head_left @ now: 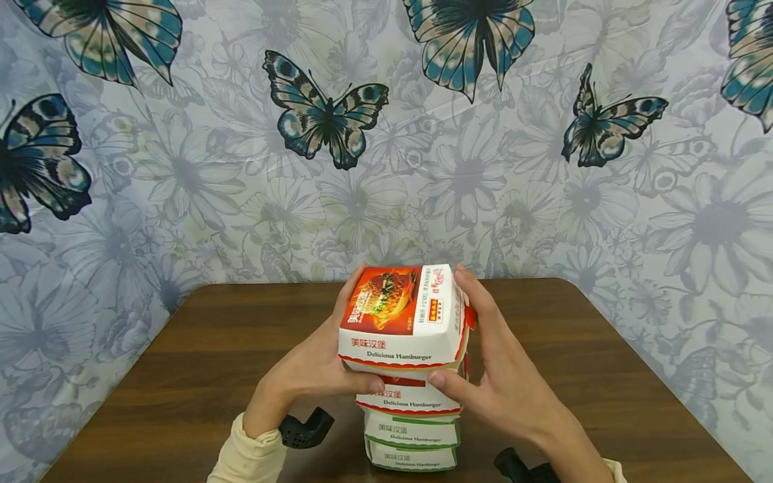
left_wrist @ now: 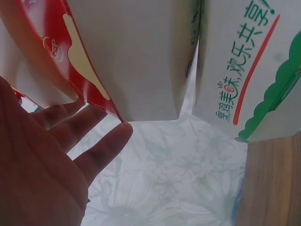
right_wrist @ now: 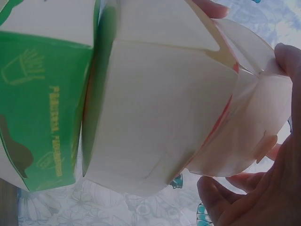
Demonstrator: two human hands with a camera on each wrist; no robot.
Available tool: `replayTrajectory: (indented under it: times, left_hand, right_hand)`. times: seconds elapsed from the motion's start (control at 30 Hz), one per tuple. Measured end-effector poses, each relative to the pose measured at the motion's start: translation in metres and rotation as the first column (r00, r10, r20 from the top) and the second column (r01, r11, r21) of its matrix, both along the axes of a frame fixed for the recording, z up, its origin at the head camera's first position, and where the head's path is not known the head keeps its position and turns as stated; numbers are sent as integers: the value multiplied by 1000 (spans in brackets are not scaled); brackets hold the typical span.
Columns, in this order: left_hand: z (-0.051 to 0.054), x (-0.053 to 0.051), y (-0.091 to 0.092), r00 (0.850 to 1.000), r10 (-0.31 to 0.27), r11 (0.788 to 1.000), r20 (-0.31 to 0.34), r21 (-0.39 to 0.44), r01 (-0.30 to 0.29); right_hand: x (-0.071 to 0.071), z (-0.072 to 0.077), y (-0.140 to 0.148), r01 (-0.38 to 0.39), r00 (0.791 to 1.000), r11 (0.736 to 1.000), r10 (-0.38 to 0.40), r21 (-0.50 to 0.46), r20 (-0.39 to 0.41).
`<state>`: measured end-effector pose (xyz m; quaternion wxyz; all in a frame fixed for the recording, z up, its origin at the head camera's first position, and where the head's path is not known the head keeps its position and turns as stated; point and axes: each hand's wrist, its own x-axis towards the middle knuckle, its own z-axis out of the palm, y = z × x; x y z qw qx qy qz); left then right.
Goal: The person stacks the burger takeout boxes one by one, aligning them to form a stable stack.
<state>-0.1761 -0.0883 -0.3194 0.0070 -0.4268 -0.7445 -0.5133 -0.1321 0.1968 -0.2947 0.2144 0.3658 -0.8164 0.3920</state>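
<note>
A white hamburger box [head_left: 398,350] with a red burger picture on its lid tops an upright stack, tilted slightly forward. My left hand [head_left: 317,362] grips its left side, and my right hand [head_left: 513,369] holds the right side. Both thumbs lie across the front, near the seam with a second red-trimmed box [head_left: 417,402]. Below sit two green-trimmed boxes, an upper one [head_left: 413,430] and a bottom one [head_left: 410,459]. The left wrist view shows fingertips [left_wrist: 123,132] at a red-edged box [left_wrist: 136,61]. In the right wrist view, fingers [right_wrist: 216,193] curve about the end box [right_wrist: 235,127].
The stack stands near the front of a brown wooden table [head_left: 241,349]. Behind the table's far edge hangs a pale floral cloth [head_left: 471,174] with teal butterflies. Black wrist devices, one on the left [head_left: 306,428] and one on the right [head_left: 524,466], sit close to the stack.
</note>
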Motion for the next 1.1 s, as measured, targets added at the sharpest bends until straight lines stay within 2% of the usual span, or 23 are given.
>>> replayTrajectory:
  times: [0.2,0.57,1.1]
  left_hand:
    - [-1,1,4,999,33,999,7,-2,-33]
    - [0,5,2,998,-18,999,52,40,16]
    - [6,7,-6,999,52,998,-11,22,-52]
  right_hand:
    - [0,2,3,-22,1000,999,22,-23,14]
    - [-1,5,6,-31,997,999,30,20,66]
    - [-2,3,10,-28,999,999,27,39,22]
